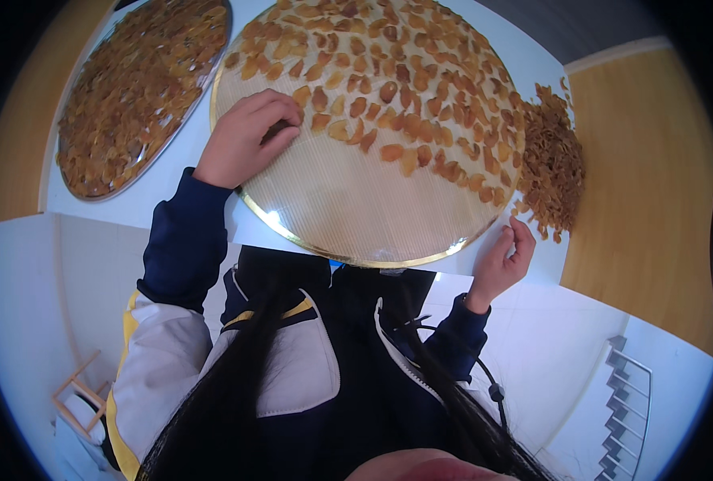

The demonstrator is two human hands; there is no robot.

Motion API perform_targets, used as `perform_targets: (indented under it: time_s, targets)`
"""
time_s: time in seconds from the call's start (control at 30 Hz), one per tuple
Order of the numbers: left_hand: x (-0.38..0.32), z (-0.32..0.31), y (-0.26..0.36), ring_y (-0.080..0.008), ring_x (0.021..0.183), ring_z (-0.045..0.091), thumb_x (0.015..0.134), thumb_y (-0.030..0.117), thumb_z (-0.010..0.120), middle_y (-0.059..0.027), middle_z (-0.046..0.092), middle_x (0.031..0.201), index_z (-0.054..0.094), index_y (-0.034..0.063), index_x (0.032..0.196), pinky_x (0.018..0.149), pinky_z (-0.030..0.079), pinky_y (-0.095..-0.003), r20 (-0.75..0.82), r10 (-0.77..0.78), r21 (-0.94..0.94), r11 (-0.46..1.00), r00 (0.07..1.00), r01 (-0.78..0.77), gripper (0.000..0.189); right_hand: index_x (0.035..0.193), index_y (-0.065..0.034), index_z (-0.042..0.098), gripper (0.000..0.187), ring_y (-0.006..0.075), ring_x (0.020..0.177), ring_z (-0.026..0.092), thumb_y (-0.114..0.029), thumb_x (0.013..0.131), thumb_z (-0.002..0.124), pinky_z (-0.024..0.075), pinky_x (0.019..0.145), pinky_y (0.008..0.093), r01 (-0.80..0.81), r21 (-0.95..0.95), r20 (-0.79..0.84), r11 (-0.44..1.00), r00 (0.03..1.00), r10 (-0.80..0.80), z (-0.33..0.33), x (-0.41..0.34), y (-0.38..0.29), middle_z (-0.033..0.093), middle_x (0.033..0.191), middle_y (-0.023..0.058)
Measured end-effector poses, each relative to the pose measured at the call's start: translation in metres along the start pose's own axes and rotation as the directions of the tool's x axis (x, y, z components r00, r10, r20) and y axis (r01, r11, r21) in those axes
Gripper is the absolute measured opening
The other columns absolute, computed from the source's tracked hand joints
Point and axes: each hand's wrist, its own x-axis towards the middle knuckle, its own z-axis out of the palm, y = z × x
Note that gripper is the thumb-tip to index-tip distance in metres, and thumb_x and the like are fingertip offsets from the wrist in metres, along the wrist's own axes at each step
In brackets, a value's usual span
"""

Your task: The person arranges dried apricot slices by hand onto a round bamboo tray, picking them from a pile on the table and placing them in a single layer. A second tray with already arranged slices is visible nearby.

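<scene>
A round board (332, 198) with a pale, ribbed face and a shiny gold rim lies before me. Rows of thin, amber-brown dried slices (392, 152) cover its far and right parts, while the near left part is bare. My left hand (251, 135) rests over the board's left side, fingers curled down at the end of a row. Its fingertips hide whatever may be under them. Off the board's lower right rim, my right hand (507, 255) is half curled above the white table. Its index fingertip is close to a small loose piece (515, 210); a grip on anything is not discernible.
A loose heap of brown dried slices (552, 162) lies right of the board. At the left, a second round board (140, 102) is densely covered with slices under a glossy, clear layer. The white tabletop (531, 264) meets wooden surfaces (639, 180) on both sides.
</scene>
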Motion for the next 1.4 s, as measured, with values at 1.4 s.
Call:
perform_targets:
  time_s: [1.4]
  targets:
    - [0.148, 0.172, 0.200, -0.0285, 0.081, 0.069, 0.093, 0.014, 0.072, -0.0134, 0.066, 0.099, 0.070, 0.0043, 0.099, 0.072, 0.054, -0.0390, 0.244, 0.185, -0.206, 0.969, 0.952, -0.136, 0.011, 0.107, -0.0074, 0.075, 0.022, 0.0373, 0.100, 0.063, -0.008, 0.085, 0.072, 0.0522, 0.087, 0.0477, 0.091, -0.341, 0.069, 0.936, 0.995, -0.072, 0.012, 0.129, 0.081, 0.066, 0.105, 0.0142]
